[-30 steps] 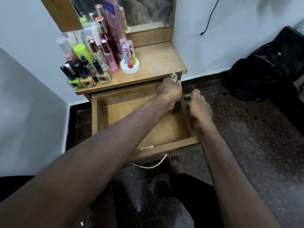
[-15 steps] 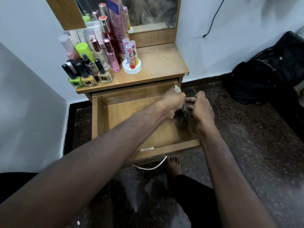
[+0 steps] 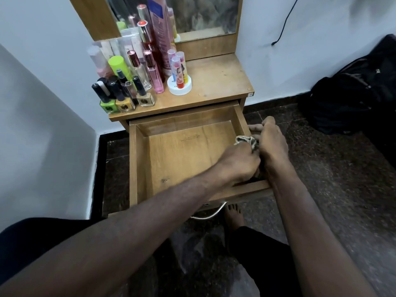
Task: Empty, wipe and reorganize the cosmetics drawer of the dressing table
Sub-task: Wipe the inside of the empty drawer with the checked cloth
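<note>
At the left rear of the dressing table (image 3: 216,82) top I note a cluster of nail polish bottles (image 3: 126,99), taller perfume bottles (image 3: 153,69) behind them, and a white round stand (image 3: 179,86) holding tubes just to their right. The mirror (image 3: 205,16) stands at the table's back edge. Below, the drawer (image 3: 135,163) is pulled out, its wooden floor bare. At the drawer's front right corner my left hand (image 3: 237,163) has its fingers curled tight round a patterned cloth (image 3: 246,141), which sticks up between both hands against the right wall. My right hand (image 3: 271,142) grips the drawer's right wall from outside, fingers curled over its top edge. Further right, a black bag (image 3: 353,91) lies on the dark floor (image 3: 321,179) against the wall.
</note>
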Demonstrator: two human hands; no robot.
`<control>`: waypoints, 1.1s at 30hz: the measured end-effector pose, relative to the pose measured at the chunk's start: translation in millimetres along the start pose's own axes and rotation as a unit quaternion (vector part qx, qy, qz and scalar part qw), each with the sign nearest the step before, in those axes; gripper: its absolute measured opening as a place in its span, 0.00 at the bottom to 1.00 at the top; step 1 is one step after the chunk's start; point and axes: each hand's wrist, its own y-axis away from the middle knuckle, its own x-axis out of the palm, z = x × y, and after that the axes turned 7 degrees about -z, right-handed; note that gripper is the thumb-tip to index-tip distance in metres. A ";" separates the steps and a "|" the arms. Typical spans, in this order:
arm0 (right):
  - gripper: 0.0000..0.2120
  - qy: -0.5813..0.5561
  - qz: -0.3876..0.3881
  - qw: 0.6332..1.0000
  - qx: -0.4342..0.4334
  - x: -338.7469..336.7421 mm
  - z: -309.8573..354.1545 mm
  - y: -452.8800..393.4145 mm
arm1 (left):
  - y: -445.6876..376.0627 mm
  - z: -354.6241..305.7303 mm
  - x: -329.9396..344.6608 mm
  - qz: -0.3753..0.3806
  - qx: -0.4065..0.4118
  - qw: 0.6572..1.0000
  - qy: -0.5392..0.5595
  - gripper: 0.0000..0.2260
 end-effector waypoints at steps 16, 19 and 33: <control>0.20 -0.046 -0.091 0.976 -0.191 4.8 -3.6 -0.3 | -11.1 56.6 -35.8 0.056 0.184 0.977 -0.094 0.10; 0.22 -0.067 -0.015 0.910 -0.409 6.4 -3.3 7.9 | -4.2 70.2 -73.7 0.082 0.275 0.950 -0.125 0.07; 0.11 0.023 0.014 0.992 -0.126 38.7 12.4 24.2 | 31.1 163.6 -132.4 -0.289 0.191 0.926 -0.151 0.08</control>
